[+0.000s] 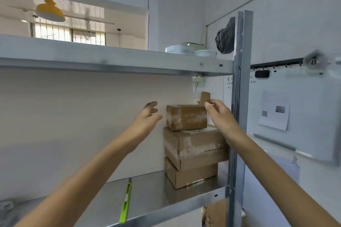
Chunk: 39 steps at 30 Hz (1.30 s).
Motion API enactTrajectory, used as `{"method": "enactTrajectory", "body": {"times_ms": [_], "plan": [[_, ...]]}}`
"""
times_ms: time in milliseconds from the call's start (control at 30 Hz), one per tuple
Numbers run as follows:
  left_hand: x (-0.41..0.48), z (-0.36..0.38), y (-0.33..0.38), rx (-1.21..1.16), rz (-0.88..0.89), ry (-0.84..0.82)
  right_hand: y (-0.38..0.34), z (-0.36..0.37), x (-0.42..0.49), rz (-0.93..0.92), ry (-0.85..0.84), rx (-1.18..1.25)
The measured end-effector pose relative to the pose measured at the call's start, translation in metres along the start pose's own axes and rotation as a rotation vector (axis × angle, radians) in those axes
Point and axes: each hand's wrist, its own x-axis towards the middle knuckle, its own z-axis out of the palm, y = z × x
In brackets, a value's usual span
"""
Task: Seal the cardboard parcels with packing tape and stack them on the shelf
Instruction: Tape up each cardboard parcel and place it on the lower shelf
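Fingers spread loose, my left hand (147, 116) and right hand (219, 114) flanking the top box (186, 117); shelf post (239, 88) crowds the right (green cutter (126, 202) below).

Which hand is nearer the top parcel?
Right. The right hand is at the right edge of the top parcel; the left hand hovers clear of its left side.
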Motion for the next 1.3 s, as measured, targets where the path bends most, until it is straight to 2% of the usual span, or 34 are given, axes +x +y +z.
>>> {"method": "enactTrajectory", "body": {"times_ms": [100,200,367,567,700,833,933,1100,1200,1300], "plan": [[0.041,0.031,-0.008,0.11,-0.122,-0.097,0.017,0.012,0.039,0.127,0.01,-0.071],[0.068,0.055,-0.029,0.175,-0.168,-0.124,0.043,0.023,0.059,0.211,-0.007,-0.105],[0.081,0.062,-0.05,0.117,-0.129,-0.052,0.047,0.03,0.06,0.041,0.065,-0.117],[0.041,0.028,-0.025,0.041,0.066,0.12,-0.002,0.03,0.034,-0.108,0.091,-0.011],[-0.022,-0.016,-0.02,0.051,0.143,0.297,-0.023,0.05,-0.015,-0.185,-0.026,0.102],[-0.091,-0.056,-0.042,0.094,0.061,0.521,-0.038,0.098,-0.074,-0.177,-0.261,0.307],[-0.131,-0.079,-0.072,0.125,-0.071,0.683,-0.039,0.149,-0.115,-0.127,-0.427,0.385],[-0.166,-0.113,-0.127,0.153,-0.211,0.678,-0.037,0.213,-0.164,0.101,-0.446,0.532],[-0.172,-0.12,-0.151,0.125,-0.229,0.634,-0.029,0.243,-0.172,0.127,-0.411,0.476],[-0.168,-0.123,-0.174,0.177,-0.175,0.562,-0.019,0.268,-0.167,0.143,-0.324,0.397]]}}
